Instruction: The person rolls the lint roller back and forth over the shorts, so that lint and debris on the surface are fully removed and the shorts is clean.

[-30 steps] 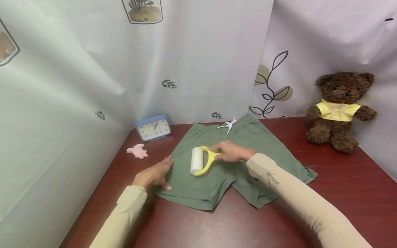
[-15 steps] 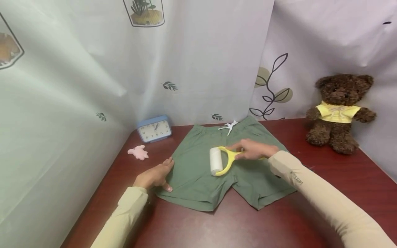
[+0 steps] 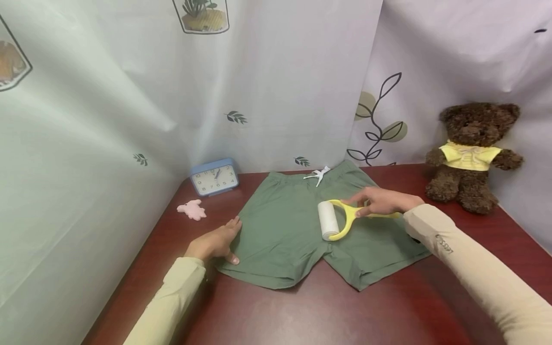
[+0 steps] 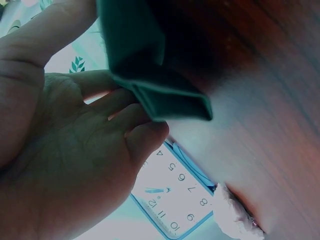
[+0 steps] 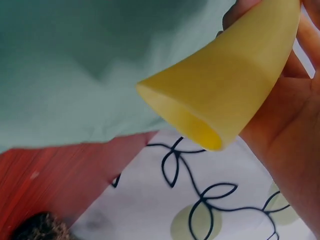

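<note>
Green drawstring shorts (image 3: 280, 225) lie spread flat on the dark red table (image 3: 267, 316). My right hand (image 3: 381, 200) grips the yellow handle of a lint roller (image 3: 329, 221), whose white roll rests on the shorts near the middle, above the crotch. In the right wrist view the handle's hollow end (image 5: 215, 95) shows between thumb and fingers. My left hand (image 3: 214, 243) rests on the left edge of the shorts, its fingers extended and thumb spread. The left wrist view shows that palm (image 4: 75, 140) beside a fold of green cloth (image 4: 145, 65).
A blue alarm clock (image 3: 214, 177) stands at the back left, with a small pink animal-shaped toy (image 3: 192, 210) in front of it. At the right back a brown teddy bear (image 3: 472, 155) in a yellow top leans by the patterned curtain (image 3: 293, 86).
My right hand has drawn the lint roller rightward across the shorts, from the left leg to the middle. My left hand has stayed in place on the left edge.
</note>
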